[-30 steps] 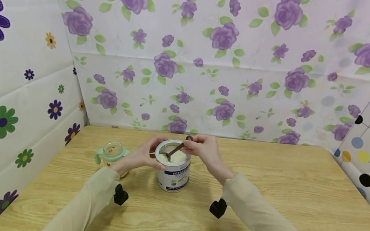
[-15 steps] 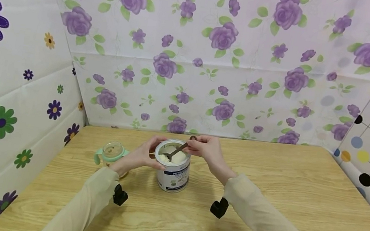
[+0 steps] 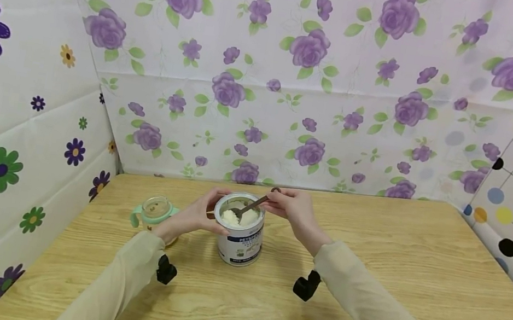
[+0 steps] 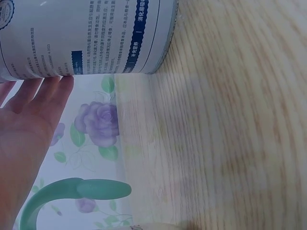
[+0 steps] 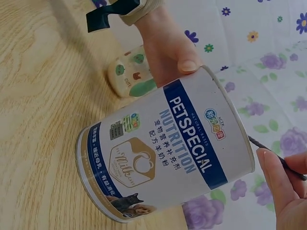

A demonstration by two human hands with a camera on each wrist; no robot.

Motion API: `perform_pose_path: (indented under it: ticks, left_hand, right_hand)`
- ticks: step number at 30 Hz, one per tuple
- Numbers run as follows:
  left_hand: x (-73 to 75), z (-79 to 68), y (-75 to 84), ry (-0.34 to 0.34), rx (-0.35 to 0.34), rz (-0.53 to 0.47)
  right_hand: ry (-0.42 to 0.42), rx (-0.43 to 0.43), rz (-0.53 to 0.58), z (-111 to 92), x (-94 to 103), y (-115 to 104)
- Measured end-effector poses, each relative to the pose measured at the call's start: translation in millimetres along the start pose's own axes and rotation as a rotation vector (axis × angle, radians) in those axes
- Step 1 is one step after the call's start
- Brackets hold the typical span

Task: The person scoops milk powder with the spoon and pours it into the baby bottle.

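An open can of pet milk powder (image 3: 239, 249) stands on the table, its label lettered "PETSPECIAL NUTRITION" in the right wrist view. My left hand (image 3: 197, 216) grips its left side near the rim, thumb in front and fingers behind; in the left wrist view those fingers (image 4: 48, 93) lie against the can wall. A dark brown spoon (image 3: 256, 202) slants into the can, its bowl among pale powder (image 3: 231, 217). My right hand (image 3: 297, 215) pinches the spoon's handle just above the right rim. In the right wrist view, the can (image 5: 168, 148) hides the spoon's bowl.
Left of the can, partly behind my left wrist, stands a clear cup (image 3: 155, 210) with a mint-green collar and handle. The wooden table (image 3: 370, 265) meets a flowered cloth (image 3: 289, 104) at the back. A patterned cloth (image 3: 5, 144) hangs along the left side.
My right hand has shifted slightly right, drawing the spoon's handle that way. The spoon's bowl has moved right and a little up within the can. My left hand and the can stay put.
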State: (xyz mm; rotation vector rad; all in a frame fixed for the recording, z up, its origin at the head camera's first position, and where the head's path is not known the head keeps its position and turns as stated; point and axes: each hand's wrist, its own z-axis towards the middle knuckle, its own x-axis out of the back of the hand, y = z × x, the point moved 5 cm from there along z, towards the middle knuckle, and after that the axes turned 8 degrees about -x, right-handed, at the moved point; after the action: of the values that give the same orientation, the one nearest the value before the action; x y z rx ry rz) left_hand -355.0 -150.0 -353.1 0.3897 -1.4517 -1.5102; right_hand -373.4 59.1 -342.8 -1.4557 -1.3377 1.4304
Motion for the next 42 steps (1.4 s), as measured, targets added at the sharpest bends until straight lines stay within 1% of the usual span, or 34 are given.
perform_pose_path:
  ticks: [7, 11, 16, 20, 22, 29, 37, 42]
  left_hand:
    - [4.0, 4.3, -24.0, -0.001, -0.011, 0.002]
    - [4.8, 4.5, -26.9, 0.005, -0.026, 0.012]
    - [4.8, 4.0, -26.7, 0.004, -0.04, 0.005]
    - [4.9, 3.8, -27.4, 0.006, -0.025, 0.004]
    - [4.8, 3.8, -26.2, 0.004, -0.016, -0.003]
    - [1.4, 0.2, -2.0, 0.002, 0.006, 0.006]
    - [0.7, -0.2, 1.0, -0.004, 0.001, 0.016]
    - [0.4, -0.8, 1.9, -0.001, 0.01, 0.013]
  right_hand:
    - [-0.022, -0.012, 0.025, -0.5, 2.3, 2.3]
    - [-0.031, -0.019, 0.042, 0.2, 3.6, 2.8]
    - [-0.036, -0.028, 0.064, -0.1, 6.7, 1.7]
    - [-0.029, -0.032, 0.086, -0.4, 9.6, 0.4]
    - [-0.026, -0.03, 0.104, -0.3, 10.8, -0.5]
    - [-0.033, -0.027, 0.172, 1.2, 14.4, -2.2]
    - [-0.017, -0.026, 0.17, 1.8, 16.6, -2.3]
    - [-0.009, -0.031, 0.177, 1.3, 16.8, -3.2]
